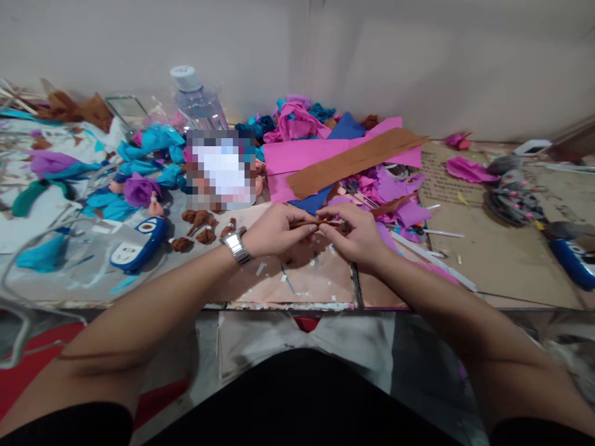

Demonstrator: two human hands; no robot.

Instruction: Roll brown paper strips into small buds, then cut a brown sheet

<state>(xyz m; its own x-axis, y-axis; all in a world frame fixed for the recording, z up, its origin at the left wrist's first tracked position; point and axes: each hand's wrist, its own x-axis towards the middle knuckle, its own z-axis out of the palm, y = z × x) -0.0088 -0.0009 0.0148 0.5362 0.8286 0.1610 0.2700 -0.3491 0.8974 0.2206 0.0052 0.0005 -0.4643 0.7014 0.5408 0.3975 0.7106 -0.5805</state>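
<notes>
Between my two hands is a narrow brown strip of crepe paper, pinched from both sides. My left hand, with a metal watch at the wrist, grips one end between thumb and fingers. The other end is in the pinch of my right hand. Beside my left wrist lie several small twisted brown paper pieces. Just beyond my hands, a wide brown crepe strip rests across pink paper and blue paper.
A clear bottle with a white cap stands at the back left. Blue and purple paper flowers and a blue pouch lie left. Purple scraps, white sticks and cardboard are on the right.
</notes>
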